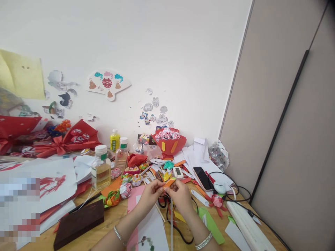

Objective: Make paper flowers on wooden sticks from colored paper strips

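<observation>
Between both hands is a small folded piece of orange paper (169, 182), held above the cluttered table. My left hand (154, 191) pinches its left end with thumb and fingers. On the other end, my right hand (180, 194) closes its fingers round the paper. A thin white strip (171, 223) runs down below the hands; whether it joins the paper I cannot tell. Under them lie a black cable (183, 235) and a white sheet (150, 228) over pink paper. Several folded paper flowers, among them an orange-green one (113, 198), sit left of my left hand.
A dark brown block (80, 223) lies front left, with capped bottles (101, 170) behind it. A red paper bouquet (169, 143) stands by the wall. To the right are a phone (203, 177), a white timer (178, 172), a white power strip (250, 226) and green paper (210, 225).
</observation>
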`<action>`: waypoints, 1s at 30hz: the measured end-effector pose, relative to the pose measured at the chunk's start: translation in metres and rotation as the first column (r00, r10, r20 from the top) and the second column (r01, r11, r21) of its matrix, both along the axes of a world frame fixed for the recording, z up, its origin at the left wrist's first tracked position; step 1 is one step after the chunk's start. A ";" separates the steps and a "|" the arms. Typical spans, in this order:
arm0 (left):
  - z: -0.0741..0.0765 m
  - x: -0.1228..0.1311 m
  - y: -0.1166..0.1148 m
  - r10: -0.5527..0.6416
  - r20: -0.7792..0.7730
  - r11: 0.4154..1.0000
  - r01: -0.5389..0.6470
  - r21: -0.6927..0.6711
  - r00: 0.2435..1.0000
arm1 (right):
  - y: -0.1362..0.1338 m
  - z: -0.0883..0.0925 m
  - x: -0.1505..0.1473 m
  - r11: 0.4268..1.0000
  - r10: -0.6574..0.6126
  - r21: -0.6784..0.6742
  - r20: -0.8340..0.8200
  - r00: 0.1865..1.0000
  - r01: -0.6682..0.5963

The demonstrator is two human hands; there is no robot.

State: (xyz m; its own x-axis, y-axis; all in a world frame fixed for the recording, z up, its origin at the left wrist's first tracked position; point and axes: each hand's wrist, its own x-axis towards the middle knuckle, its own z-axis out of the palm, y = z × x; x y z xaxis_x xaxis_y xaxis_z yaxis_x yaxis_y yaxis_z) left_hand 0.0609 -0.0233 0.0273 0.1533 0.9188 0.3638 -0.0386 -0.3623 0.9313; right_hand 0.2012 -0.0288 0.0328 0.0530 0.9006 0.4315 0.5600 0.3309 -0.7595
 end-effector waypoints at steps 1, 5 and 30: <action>0.000 0.000 0.000 0.005 -0.015 1.000 -0.005 0.019 1.000 | 0.000 0.000 -0.001 1.000 -0.001 -0.014 -0.017 1.000 0.001; -0.001 0.001 -0.001 0.046 -0.092 0.995 -0.038 0.093 0.995 | 0.000 -0.001 -0.003 0.999 -0.016 -0.043 -0.070 0.997 0.013; -0.009 0.008 0.004 0.159 0.119 0.987 -0.160 0.003 0.980 | 0.007 -0.002 0.006 0.949 0.299 -0.034 -0.220 0.929 -0.313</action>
